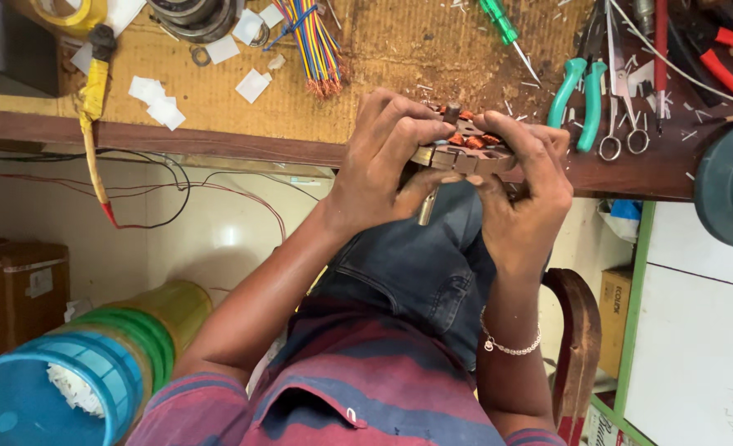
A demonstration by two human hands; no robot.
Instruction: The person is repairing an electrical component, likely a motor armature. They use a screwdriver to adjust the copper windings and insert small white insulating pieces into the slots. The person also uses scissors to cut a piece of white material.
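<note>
Blue basket (48, 388): one, bottom left, nested in a green one and a yellow one; white scraps lie inside.
Yellow-handled tool (94, 91): one, at the bench's left, its thin shaft hanging over the edge.
Paper slips (158, 106): several small white squares scattered on the workbench (218, 99); too loosely strewn to count surely.
Wire bundle (317, 45): one sheaf of many coloured strands, ends bared, well apart from the hands.
Left hand (383, 161): fingers curled and clamped over the left side of the stator, thumb underneath.
Motor stator (466, 144): one, held just above the bench's front edge, over the person's knee. A metal core with copper windings and a short shaft sticking up; a second stub points down.
Handling: likely heavy for its size and rigid in the core, but the copper windings look fragile. Best gripped by the outer metal edges, as both hands do.
Right hand (528, 182): fingers closed on the right side, thumb pressed on top near the windings.
Screwdriver (503, 33): one, green handle.
Pliers (581, 91): one pair with teal grips; a red-handled pair lies further right.
Scissors (618, 124): one pair, beside the teal pliers.
</note>
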